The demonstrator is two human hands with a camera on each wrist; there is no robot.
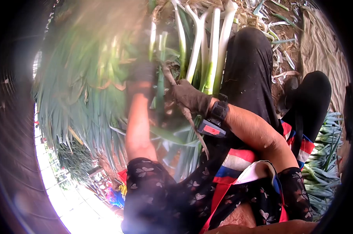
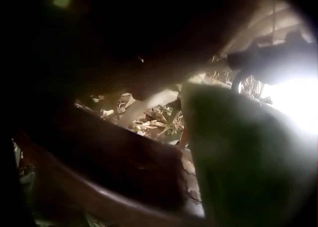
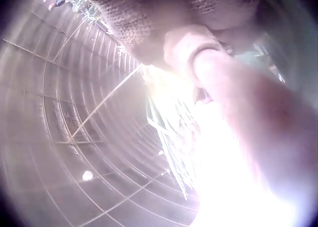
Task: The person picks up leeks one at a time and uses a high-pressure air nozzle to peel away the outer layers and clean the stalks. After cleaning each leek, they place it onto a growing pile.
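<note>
In the head view my right hand, in a brown knit glove, grips a long brown cord-like strip that slants down toward my lap. The right wrist view shows the strip large and pale, coming out below the gloved fingers. White-stemmed leeks lie just beyond this hand, roots away from me. My left hand, dark-gloved and blurred, is among the stems and leaves left of it; cannot tell whether it holds anything. In the left wrist view, a green leaf hides much of the scene.
A large heap of green leaves stands on the left. More leeks are piled at the right beyond my bent knee. Dry peelings litter the ground at the upper right, beside a tan cloth.
</note>
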